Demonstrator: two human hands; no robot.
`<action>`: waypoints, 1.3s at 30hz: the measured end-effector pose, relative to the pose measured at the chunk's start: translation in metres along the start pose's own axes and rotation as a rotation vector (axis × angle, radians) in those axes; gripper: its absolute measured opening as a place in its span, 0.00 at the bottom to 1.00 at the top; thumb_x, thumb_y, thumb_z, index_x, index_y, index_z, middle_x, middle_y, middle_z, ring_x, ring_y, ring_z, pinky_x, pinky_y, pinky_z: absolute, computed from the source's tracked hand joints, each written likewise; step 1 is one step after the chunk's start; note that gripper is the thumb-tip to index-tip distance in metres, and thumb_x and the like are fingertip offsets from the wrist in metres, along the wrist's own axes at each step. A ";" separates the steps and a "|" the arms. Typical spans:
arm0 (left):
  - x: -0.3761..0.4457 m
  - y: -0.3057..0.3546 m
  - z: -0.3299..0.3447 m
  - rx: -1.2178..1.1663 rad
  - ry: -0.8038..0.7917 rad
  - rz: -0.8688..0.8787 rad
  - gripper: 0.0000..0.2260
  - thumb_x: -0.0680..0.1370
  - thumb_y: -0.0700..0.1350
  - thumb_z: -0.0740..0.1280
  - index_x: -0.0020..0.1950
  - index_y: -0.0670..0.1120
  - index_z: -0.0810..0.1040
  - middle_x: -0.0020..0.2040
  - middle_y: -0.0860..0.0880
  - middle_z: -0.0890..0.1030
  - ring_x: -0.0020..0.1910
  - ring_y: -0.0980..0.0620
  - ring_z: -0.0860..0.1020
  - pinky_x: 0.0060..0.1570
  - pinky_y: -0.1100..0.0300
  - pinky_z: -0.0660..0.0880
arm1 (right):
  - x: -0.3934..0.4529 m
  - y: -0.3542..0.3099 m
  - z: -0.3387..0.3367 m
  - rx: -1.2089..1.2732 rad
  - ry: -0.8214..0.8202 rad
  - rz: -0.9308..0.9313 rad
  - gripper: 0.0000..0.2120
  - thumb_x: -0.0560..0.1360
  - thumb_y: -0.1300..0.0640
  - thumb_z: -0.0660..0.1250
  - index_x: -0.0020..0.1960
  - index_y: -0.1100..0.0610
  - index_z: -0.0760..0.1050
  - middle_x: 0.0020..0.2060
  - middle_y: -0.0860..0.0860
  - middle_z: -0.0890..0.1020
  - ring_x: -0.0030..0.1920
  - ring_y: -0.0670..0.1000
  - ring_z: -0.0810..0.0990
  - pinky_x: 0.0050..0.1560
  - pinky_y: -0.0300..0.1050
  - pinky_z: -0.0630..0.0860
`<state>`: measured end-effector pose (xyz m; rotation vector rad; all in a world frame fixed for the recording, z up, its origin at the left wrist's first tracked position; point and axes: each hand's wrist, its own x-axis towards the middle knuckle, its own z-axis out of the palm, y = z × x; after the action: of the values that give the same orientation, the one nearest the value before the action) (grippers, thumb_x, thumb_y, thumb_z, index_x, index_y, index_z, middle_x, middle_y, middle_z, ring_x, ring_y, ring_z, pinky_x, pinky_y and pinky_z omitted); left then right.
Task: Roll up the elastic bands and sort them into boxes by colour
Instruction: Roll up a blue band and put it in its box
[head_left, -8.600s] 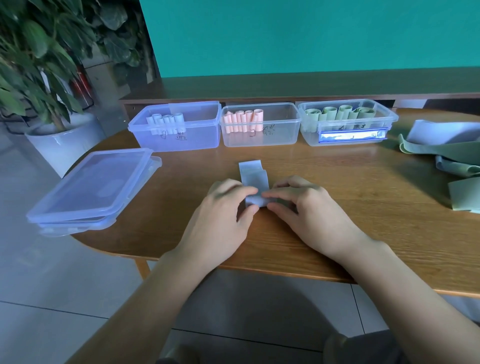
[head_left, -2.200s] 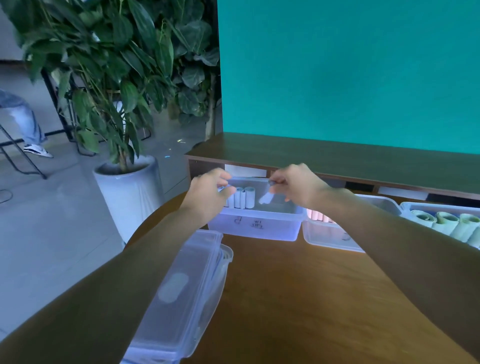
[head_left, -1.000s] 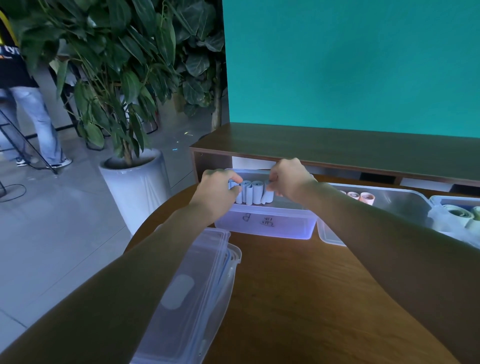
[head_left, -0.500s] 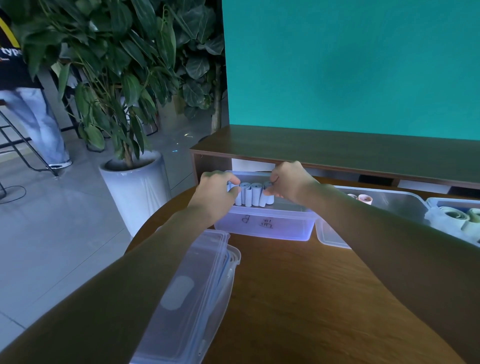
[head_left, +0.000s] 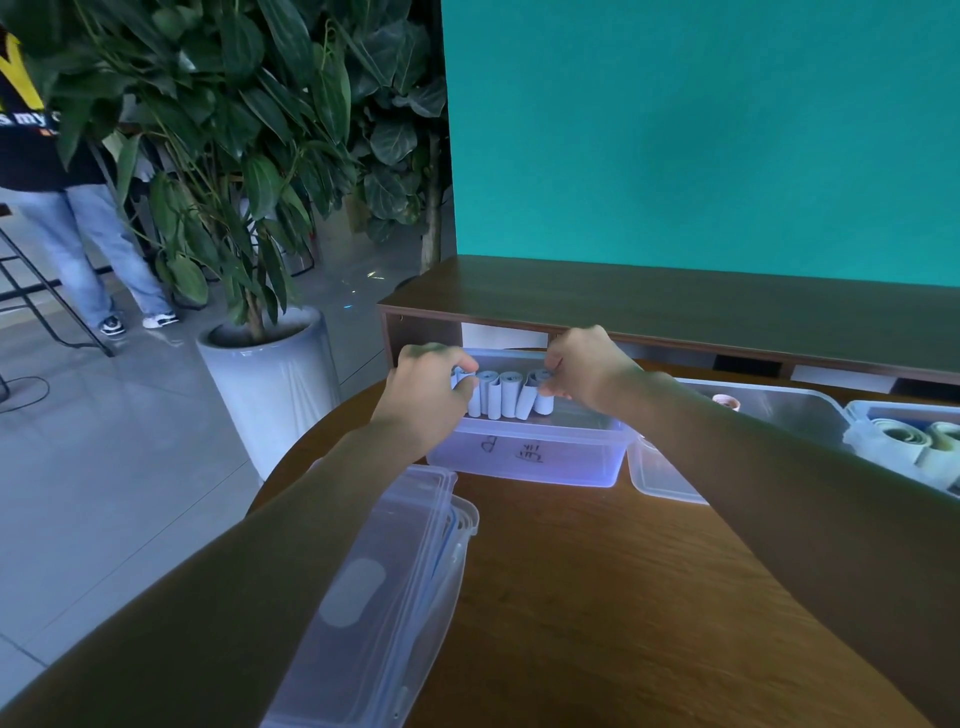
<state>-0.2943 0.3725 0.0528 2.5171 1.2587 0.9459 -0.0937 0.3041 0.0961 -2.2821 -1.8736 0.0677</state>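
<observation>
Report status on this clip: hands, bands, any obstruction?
Left hand and right hand both pinch ends of the white rolls row. Rolls upright inside left box. Nothing in the way; stacked lids sit nearer, aside.

Front wall of the clear box holding the pale blue rolls carries two dark handwritten marks, one shaped like a "P", the other not legible; black shirt of a person standing at far left shows pale letters reading "my", rest cut off.
</observation>
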 end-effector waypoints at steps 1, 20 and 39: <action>0.000 0.000 0.000 0.001 0.003 0.002 0.08 0.81 0.48 0.66 0.58 0.52 0.82 0.59 0.50 0.81 0.62 0.50 0.74 0.63 0.48 0.74 | 0.000 0.000 0.001 0.011 0.004 0.004 0.08 0.78 0.55 0.72 0.49 0.61 0.82 0.42 0.56 0.83 0.43 0.55 0.82 0.43 0.43 0.77; -0.001 -0.001 0.000 0.008 0.006 -0.023 0.09 0.81 0.49 0.66 0.60 0.52 0.81 0.60 0.49 0.80 0.60 0.51 0.75 0.61 0.53 0.74 | 0.003 0.004 0.003 -0.031 0.024 0.022 0.08 0.78 0.56 0.68 0.43 0.59 0.81 0.41 0.54 0.82 0.41 0.54 0.79 0.39 0.46 0.80; -0.002 0.007 -0.006 0.048 -0.018 -0.057 0.09 0.81 0.49 0.66 0.59 0.50 0.81 0.59 0.49 0.81 0.60 0.49 0.75 0.62 0.48 0.74 | -0.017 0.034 -0.021 -0.172 0.011 0.128 0.14 0.76 0.46 0.72 0.39 0.54 0.75 0.39 0.51 0.80 0.39 0.51 0.77 0.44 0.45 0.70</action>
<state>-0.2938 0.3656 0.0594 2.5053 1.3553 0.8886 -0.0616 0.2786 0.1091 -2.5081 -1.7895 -0.0917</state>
